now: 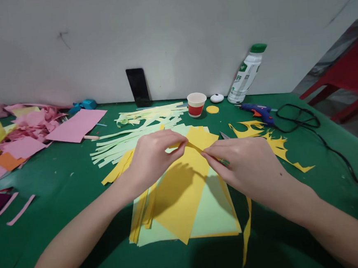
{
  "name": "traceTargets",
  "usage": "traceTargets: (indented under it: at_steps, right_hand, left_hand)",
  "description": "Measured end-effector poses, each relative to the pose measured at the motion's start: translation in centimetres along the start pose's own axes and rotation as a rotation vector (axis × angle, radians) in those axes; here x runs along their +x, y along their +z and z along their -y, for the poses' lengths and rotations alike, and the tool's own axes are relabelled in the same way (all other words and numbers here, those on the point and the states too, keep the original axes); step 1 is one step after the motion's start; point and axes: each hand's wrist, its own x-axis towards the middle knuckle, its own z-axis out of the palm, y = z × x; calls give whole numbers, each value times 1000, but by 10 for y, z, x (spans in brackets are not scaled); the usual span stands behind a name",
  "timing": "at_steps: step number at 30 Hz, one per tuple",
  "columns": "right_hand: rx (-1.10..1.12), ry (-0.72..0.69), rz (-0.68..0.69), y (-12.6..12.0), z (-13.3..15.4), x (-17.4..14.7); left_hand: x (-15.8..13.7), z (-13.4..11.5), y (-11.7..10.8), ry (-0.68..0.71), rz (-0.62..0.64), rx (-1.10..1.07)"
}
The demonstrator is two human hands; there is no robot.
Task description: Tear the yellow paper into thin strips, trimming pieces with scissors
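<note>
My left hand (pixel 158 158) and my right hand (pixel 243 160) are raised over the middle of the table. Each pinches a narrow yellow paper strip (pixel 195 146), stretched between the fingertips. From under my right hand a long twisted yellow tail (pixel 247 227) hangs down, seemingly the same strip. Below the hands a yellow paper sheet (pixel 178 208) lies slantwise on pale green sheets (pixel 214 213). Yellow strips (pixel 142 215) rest along the left side of this stack. Scissors (pixel 224 136) are mostly hidden behind my right hand, with only the blade tip and a bit of handle showing.
Pale green strips (pixel 114 145) fan out behind the stack. A paper cup (pixel 196 105), a phone (pixel 138 87) and a leaning bottle (pixel 245 77) stand near the wall. At right are a glue gun (pixel 258 112) with its cord and jagged yellow scraps (pixel 279 146). Pink paper (pixel 77 125) lies left.
</note>
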Motion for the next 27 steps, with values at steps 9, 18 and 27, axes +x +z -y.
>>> traceTargets:
  at_steps: [9, 18, 27]
  right_hand:
    - [-61, 24, -79, -5, -7, -2]
    - [7, -24, -9, -6, -5, -1]
    - [-14, -10, 100, -5, 3, 1]
  left_hand:
    - [5, 31, -7, -58, -74, 202]
    - [3, 7, -4, 130, -70, 15]
    - [-9, -8, 15, 171, 38, -60]
